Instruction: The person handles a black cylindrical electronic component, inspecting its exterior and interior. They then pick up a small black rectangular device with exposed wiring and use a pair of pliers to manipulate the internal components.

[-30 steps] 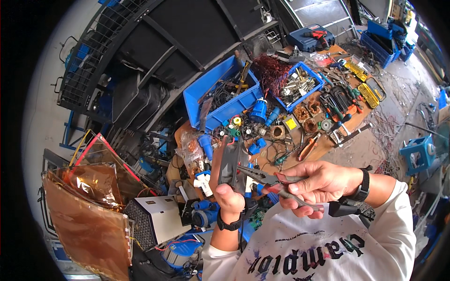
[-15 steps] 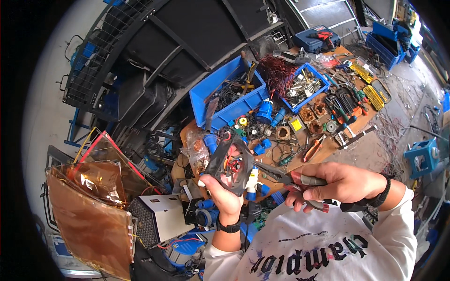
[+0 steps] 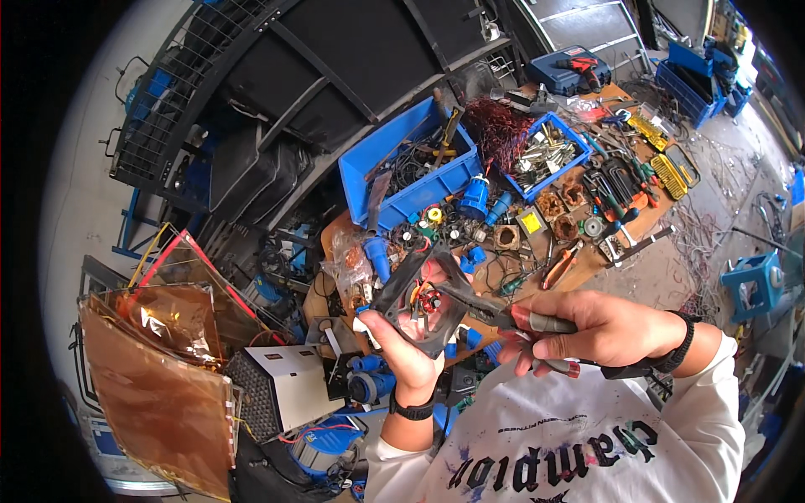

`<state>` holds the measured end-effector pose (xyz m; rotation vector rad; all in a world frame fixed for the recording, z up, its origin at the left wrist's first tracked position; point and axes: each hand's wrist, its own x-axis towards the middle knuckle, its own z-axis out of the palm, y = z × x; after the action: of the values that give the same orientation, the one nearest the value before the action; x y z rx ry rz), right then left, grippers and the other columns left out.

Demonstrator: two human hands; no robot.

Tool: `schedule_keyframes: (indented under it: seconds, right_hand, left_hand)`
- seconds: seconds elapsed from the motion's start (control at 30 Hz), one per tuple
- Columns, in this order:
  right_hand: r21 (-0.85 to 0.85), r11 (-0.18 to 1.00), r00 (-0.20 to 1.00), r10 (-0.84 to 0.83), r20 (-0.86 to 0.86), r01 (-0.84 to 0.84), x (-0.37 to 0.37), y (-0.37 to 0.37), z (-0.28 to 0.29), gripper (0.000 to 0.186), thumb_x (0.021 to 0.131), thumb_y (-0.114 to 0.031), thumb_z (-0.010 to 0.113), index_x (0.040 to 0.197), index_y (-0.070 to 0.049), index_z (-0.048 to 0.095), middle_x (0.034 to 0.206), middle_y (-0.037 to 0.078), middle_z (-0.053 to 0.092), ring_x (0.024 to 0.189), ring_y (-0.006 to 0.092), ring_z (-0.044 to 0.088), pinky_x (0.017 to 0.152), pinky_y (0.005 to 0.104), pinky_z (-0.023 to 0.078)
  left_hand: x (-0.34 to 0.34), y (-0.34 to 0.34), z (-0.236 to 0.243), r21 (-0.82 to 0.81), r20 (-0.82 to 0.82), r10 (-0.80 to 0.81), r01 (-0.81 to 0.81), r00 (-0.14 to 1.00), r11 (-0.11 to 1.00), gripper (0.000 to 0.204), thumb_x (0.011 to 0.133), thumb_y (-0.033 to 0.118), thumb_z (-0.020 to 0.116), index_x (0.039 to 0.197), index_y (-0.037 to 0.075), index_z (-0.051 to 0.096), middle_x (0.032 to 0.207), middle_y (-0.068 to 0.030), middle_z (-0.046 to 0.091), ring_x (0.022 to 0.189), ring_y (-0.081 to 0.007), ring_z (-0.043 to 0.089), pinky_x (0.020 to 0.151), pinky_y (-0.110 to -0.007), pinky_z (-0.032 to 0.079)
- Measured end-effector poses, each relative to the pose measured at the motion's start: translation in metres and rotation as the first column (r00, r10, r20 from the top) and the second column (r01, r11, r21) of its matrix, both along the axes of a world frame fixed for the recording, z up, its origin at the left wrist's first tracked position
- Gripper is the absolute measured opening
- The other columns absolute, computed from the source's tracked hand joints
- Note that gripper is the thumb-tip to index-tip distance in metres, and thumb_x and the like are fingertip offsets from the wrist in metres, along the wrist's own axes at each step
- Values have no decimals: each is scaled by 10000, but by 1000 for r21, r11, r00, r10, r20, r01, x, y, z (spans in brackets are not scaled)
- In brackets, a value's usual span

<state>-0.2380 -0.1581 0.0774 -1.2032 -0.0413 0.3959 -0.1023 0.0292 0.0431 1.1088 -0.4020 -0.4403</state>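
My left hand grips a black square fan frame from below, thumb along its near left side. Inside the frame sits a small motor coil with red, orange and copper colours; no fan blades show around it. In my right hand is a pair of pliers with red and dark handles, the fingers wrapped round them. The plier jaws reach left to the frame's right side. Whether the jaws bite on it cannot be made out.
A wooden table carries tools, a blue crate of cables, a smaller blue tray of metal parts and several blue plugs. Brown translucent sheets stand at left beside a white box. Loose wires litter the floor at right.
The fan frame has turned in my left hand, so its opening and coil show more fully. My right hand and the pliers have shifted slightly left.
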Motion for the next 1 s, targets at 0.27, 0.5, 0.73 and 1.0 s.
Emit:
schedule_keyframes:
  seconds: [0.27,0.5,0.73,1.0]
  right_hand:
    - [-39,999,1000,18,-6,-18,3,1,0,402,977,-103,518,1347,25,427,1129,67,653,820,74,606,576,221,475]
    - [-138,990,1000,9,-5,-10,4,-4,15,430,964,-98,521,1356,44,416,1110,70,647,814,84,598,608,234,492]
    - [-282,959,999,25,32,-15,7,-7,29,434,930,-65,515,1326,75,405,1090,142,639,916,205,651,821,345,511]
    - [-444,896,998,35,45,-12,13,-3,39,434,896,-40,537,1295,79,415,1016,195,648,909,285,670,813,387,513]
  left_hand:
    - [5,2,-2,-83,-161,-59,46,985,995,1026,817,854,159,1369,33,432,1211,-204,579,1048,-349,603,821,-509,542]
    - [8,2,-6,-47,-30,-59,57,998,997,1017,833,838,166,1395,27,412,1220,-219,579,1041,-346,614,851,-519,536]
    - [6,-4,-7,61,142,-43,34,989,998,1042,835,835,188,1352,-36,433,1218,-236,584,1057,-349,617,898,-488,524]
    - [9,-2,-14,98,292,-12,-18,956,995,1019,848,817,249,1352,-51,427,1234,-238,569,1077,-348,605,931,-472,507]
